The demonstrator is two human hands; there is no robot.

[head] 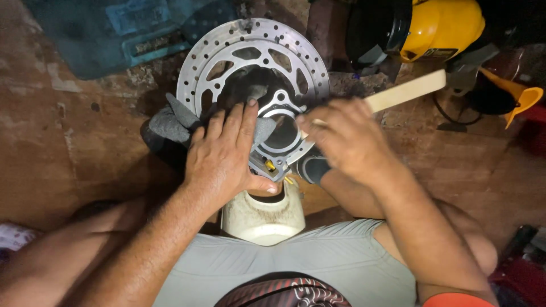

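A drilled silver brake disc (196, 71) lies flat on the floor under my hands. On it sits a metal engine part with a round bore (282, 133), wrapped partly in a grey rag (170, 122). My left hand (224, 153) presses flat on the rag and the part, thumb at its near edge. My right hand (341, 136) grips a pale wooden stick (406, 91) whose near end reaches down at the bore's right rim. The stick's tip is hidden behind my fingers.
A white plastic container (261, 213) stands between my knees, just below the part. A yellow helmet with dark visor (432, 25) and an orange funnel (520, 96) lie at the top right. A teal case (125, 31) sits at the top left.
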